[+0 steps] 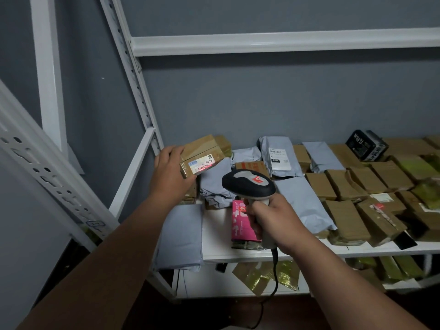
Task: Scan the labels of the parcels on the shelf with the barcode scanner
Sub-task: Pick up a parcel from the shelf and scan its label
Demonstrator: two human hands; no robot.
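Note:
My left hand (pixel 169 173) grips a small brown taped box (pixel 202 151) at the shelf's left end, lifted and tilted so that its white label (pixel 201 164) faces me. A red scan line glows across that label. My right hand (pixel 273 217) holds the handle of a black and grey barcode scanner (pixel 248 183), whose head points left at the label. The scanner's cable (pixel 275 270) hangs down below the shelf edge.
The white shelf (pixel 214 234) carries several grey mailer bags (pixel 278 154), brown parcels (pixel 342 182), a pink box (pixel 241 222) and a black box (pixel 366 144). A grey bag (pixel 178 236) hangs over the left front edge. White uprights (pixel 133 75) stand left; more parcels (pixel 266 275) lie below.

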